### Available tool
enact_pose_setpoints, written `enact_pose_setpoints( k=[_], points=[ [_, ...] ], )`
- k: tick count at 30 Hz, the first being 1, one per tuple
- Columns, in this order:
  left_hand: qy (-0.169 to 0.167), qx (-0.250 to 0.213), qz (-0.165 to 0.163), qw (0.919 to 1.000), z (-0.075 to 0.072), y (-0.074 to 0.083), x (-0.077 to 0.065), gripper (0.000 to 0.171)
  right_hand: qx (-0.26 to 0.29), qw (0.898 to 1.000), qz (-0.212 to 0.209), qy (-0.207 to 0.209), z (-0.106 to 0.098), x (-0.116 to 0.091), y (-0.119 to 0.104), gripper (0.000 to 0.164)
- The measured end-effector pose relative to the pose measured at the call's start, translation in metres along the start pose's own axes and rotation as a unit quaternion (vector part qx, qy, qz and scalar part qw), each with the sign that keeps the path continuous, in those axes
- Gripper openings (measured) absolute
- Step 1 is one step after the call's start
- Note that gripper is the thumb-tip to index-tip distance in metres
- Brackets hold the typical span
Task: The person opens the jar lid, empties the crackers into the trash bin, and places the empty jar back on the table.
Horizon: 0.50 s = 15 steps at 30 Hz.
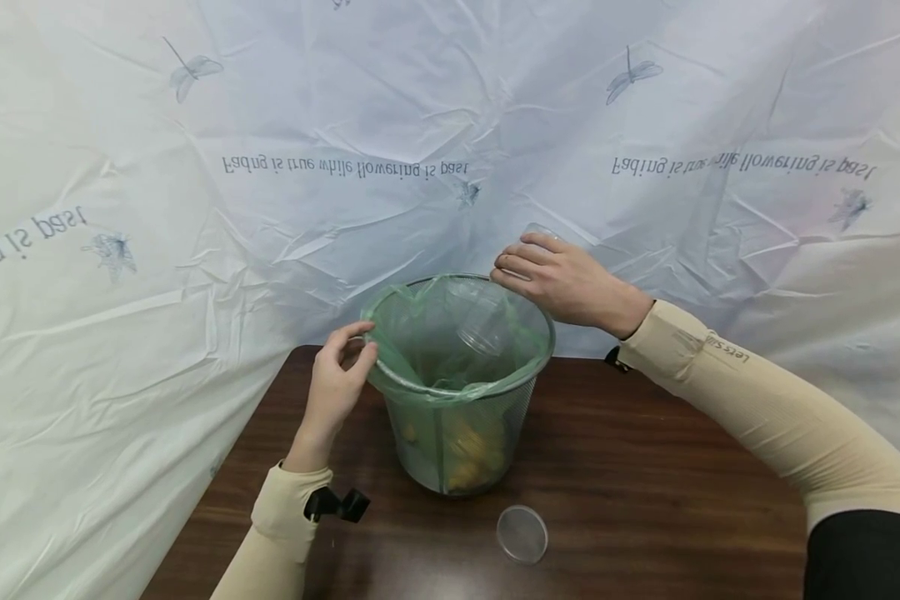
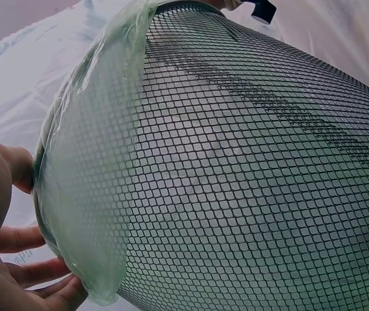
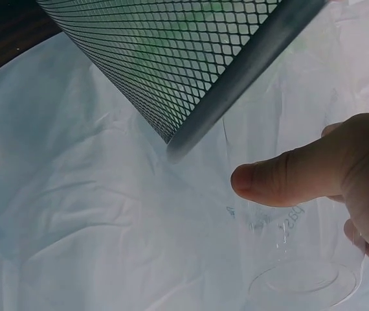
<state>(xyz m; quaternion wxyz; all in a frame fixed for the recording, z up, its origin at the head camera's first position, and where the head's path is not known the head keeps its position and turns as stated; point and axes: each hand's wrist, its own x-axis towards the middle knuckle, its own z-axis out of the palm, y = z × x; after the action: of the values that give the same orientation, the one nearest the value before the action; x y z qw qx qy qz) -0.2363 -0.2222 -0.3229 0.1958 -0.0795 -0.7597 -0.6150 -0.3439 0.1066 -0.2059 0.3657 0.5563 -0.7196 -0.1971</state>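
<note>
A mesh wastebasket (image 1: 521, 408) lined with a green plastic bag (image 1: 390, 367) stands on the table, with something yellow-orange (image 1: 474, 454) showing through its lower wall. At the left rim my left hand (image 1: 337, 375) grips the edge and the bag folded over it, thumb and fingers bent. My right hand (image 1: 558, 279) is above the far right rim, its fingers round a clear plastic jar (image 3: 281, 253). That jar tilts down into the basket in the head view, its lower end inside the rim. A clear round lid (image 1: 522, 534) lies flat in front of the basket.
The dark wooden table (image 1: 645, 467) extends to the right and in front of the basket. Right behind it hangs a white printed sheet (image 1: 345, 100), which also drapes down along the left side.
</note>
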Motion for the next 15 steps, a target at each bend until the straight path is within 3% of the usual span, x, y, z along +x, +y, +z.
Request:
enact_pose_setpoints(
  k=[15],
  points=[
    [-0.005,-0.003,-0.004,1.0000,0.0000,0.0014,-0.0004,0.036,0.008,1.000,0.030,0.001,-0.0050,-0.0099,0.0033,0.037]
  ],
)
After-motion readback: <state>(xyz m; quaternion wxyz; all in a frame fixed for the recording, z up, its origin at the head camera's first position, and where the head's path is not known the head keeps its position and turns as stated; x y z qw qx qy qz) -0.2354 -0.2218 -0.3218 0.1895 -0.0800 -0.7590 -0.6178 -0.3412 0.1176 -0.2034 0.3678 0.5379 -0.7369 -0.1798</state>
